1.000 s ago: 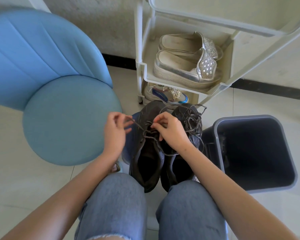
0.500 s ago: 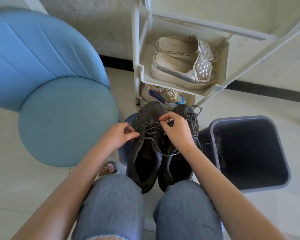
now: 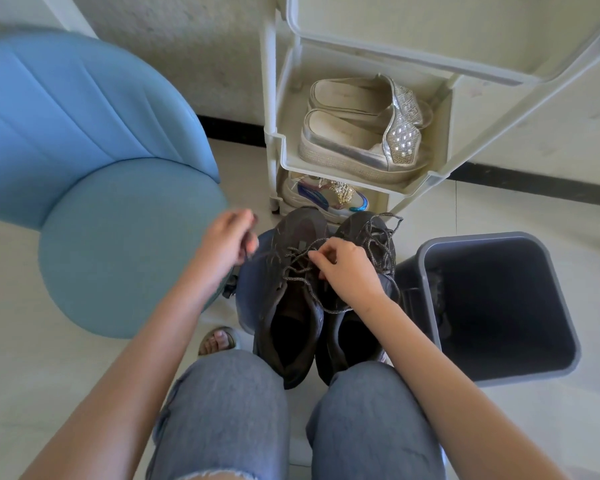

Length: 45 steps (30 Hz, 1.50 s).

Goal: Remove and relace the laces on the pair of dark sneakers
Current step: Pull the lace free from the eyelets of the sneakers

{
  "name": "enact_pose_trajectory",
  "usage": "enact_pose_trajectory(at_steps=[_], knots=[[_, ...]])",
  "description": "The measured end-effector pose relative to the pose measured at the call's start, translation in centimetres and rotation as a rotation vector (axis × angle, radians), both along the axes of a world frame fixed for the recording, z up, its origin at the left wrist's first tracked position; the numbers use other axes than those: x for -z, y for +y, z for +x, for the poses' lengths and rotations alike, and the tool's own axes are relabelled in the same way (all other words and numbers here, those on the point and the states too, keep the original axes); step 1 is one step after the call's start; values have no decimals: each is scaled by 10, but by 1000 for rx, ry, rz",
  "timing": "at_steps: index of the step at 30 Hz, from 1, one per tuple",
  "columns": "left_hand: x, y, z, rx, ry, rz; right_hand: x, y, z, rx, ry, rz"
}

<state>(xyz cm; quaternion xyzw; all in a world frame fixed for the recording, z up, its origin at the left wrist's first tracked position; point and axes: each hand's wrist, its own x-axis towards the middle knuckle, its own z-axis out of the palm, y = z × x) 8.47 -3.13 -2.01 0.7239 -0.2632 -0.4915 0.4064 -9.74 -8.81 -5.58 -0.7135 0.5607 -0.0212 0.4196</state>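
Now left hand [image 3: 227, 245] farther out from the sneakers [image 3: 300, 228] (lace [image 3: 302, 280] in its pinch), right hand [image 3: 348, 271] tight on the lace.

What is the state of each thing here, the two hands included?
left hand: fingers curled, pinching the lace out to the side
right hand: fingers pinching the lace above the tongue
left-side sneaker: lace loosened, still partly threaded
right-side sneaker: laced, ends loose
bin: upright, no lid

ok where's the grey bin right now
Head view, right side: the grey bin stands on the floor beside the right dark sneaker, near the shoe rack.
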Motion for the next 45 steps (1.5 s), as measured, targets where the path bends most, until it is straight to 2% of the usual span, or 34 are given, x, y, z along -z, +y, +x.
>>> enact_pose_trajectory(at_steps=[2,4,6,9,11,14,16,18,22,26,29,32,34,36,38,40,45], knots=[[15,3,-10,272,-341,228,1,0,-1,47,-46,7],[24,4,-16,408,-485,347,0,0,-1,54,-57,16],[28,0,-18,493,-498,378,-1,1,0,45,-41,26],[34,-3,-15,536,-371,344,-1,2,2,-13,24,30],[38,-1,-13,438,-280,248,0,1,4,-47,75,19],[34,6,-5,-78,-172,85,0,2,4,-105,152,14],[25,10,5,-309,-242,-13,0,2,3,-96,145,27],[15,14,6,-332,-323,-115,2,1,1,-69,107,44],[6,15,-1,-226,-357,-114,3,1,-2,-3,21,77],[-7,-2,-1,-157,-170,39,-4,-2,-6,168,-178,87],[-15,-15,-6,-128,-27,-4,-8,-2,-10,217,-242,76],[-18,-16,-12,152,-98,-80,-13,0,-13,214,-250,28],[-15,-17,-18,452,-262,-61,-16,1,-17,170,-258,22],[-7,-17,-27,686,-462,2,-17,5,-18,50,-159,63],[0,-18,-33,770,-504,37,-15,10,-14,-110,52,55],[3,-18,-34,759,-478,34,-13,10,-9,-176,192,29],[7,-21,-25,683,-479,-46,-14,10,-3,-168,237,-15]])
